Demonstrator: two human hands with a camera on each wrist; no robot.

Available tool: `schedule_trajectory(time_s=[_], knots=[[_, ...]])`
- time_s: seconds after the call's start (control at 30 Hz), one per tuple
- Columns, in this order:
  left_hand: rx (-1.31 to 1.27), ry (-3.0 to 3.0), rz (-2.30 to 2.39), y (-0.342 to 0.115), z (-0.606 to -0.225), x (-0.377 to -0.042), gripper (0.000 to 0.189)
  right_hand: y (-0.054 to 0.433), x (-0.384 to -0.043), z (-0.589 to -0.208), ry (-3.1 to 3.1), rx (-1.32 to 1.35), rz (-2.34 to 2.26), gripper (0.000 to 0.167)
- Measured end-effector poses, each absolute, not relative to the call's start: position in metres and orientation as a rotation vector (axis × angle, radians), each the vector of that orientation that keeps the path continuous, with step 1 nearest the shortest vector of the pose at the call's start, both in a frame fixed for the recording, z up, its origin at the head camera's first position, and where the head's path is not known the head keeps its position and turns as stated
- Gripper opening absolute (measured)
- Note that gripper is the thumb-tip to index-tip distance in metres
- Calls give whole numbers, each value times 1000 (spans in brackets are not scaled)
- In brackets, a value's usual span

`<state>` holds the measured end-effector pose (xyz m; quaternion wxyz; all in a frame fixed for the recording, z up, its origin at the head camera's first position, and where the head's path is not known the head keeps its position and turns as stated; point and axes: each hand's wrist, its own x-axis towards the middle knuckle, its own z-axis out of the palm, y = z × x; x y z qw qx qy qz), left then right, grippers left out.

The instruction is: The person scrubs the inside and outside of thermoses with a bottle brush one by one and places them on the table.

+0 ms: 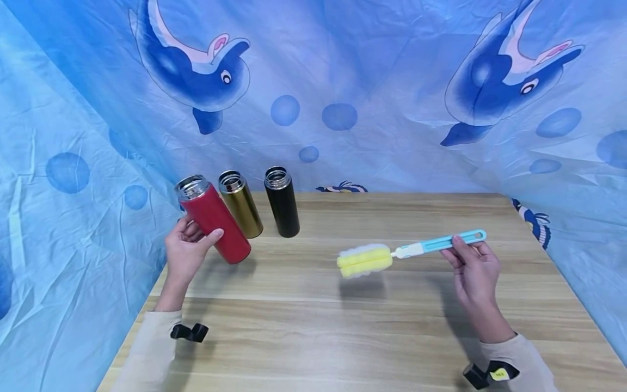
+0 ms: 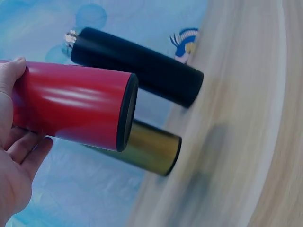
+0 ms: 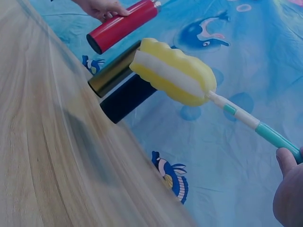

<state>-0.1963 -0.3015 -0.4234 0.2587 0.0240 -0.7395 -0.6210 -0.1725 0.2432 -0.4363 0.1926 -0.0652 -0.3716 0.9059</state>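
My left hand point(image 1: 185, 250) grips a red thermos flask point(image 1: 215, 220), lidless and tilted with its steel mouth toward the upper left. In the left wrist view the black-rimmed base of the red flask point(image 2: 80, 104) is raised off the wood. At the right, my right hand point(image 1: 476, 272) pinches the blue handle of a bottle brush point(image 1: 431, 245) between thumb and fingers. Its yellow and white sponge head point(image 3: 173, 71) points left, above the table with a shadow below it. A gold flask point(image 1: 242, 209) and a black flask point(image 1: 282, 204), both lidless, stand upright beside the red one.
The wooden table point(image 1: 313, 337) reaches back to a blue curtain point(image 1: 392, 158) printed with dolphins, which also hangs along both sides. Dark straps with small black blocks point(image 1: 190, 332) sit on both sleeves.
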Motion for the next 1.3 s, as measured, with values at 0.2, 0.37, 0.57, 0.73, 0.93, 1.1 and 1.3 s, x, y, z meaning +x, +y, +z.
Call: schedule_trajectory(time_s=[0.2,0.37,0.57,0.73,0.93,1.1,1.3], knots=[[106,-1968,-1648,-310,-428,-204,60,246,-171,-437,-1026,-193,2548,9],[129,-1960,-1578,-320,-433,-214,62,248,-171,-438,-1010,-195,2552,9],[154,-1992,-1511,-334,-440,-227,66,250,-171,-439,-1002,-200,2558,9],[210,-2022,-1505,-344,-445,-236,70,252,-172,-440,-988,-200,2565,10],[251,-2025,-1546,-352,-452,-246,74,253,-173,-440,-1000,-206,2551,10],[226,-1948,-1602,-356,-459,-256,71,252,-173,-442,-1023,-208,2536,9],[204,-1874,-1670,-359,-465,-266,71,252,-170,-443,-1039,-207,2538,9]])
